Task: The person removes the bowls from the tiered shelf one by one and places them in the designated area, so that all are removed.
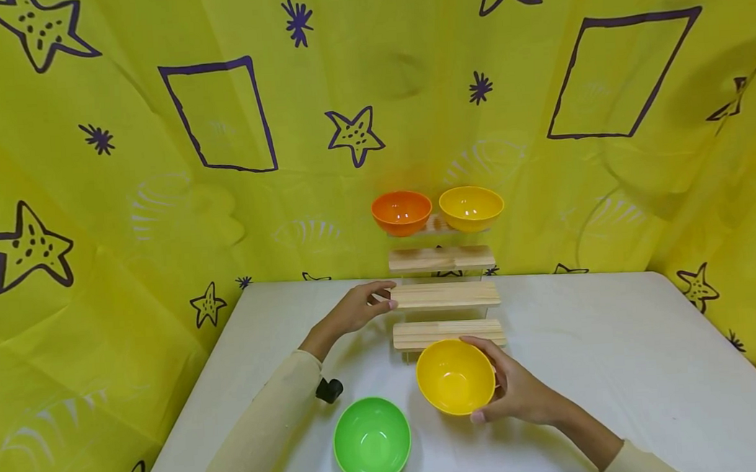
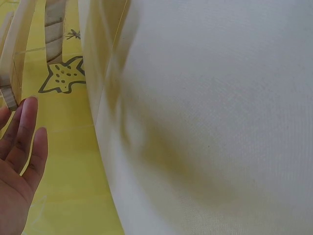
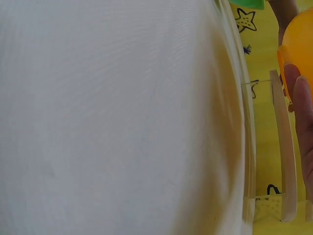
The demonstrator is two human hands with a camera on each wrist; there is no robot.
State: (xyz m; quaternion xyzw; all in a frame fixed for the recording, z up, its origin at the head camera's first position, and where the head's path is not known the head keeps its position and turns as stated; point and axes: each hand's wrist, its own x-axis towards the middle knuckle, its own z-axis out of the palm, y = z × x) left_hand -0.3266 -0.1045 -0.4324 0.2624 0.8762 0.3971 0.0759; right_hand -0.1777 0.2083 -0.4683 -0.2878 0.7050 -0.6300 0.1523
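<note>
A yellow bowl [image 1: 455, 377], its inside turned up toward the head camera, is held by my right hand [image 1: 520, 390], with the thumb and fingers about its right side. In the right wrist view the bowl [image 3: 301, 46] appears orange-tinted at the right edge. My left hand [image 1: 356, 308] pinches the left end of a plank of the stepped wooden stand [image 1: 446, 295]. The left wrist view shows those fingers [image 2: 30, 115] by the plank's end. A green bowl [image 1: 372, 442] sits on the white table, left of the yellow one and nearer the front.
On the stand's top step sit an orange bowl [image 1: 402, 213] and another yellow bowl [image 1: 472, 208], side by side. The white table [image 1: 593, 353] is walled by yellow cloth [image 1: 316, 74] with purple drawings. A small black object [image 1: 330, 390] shows beside the left sleeve.
</note>
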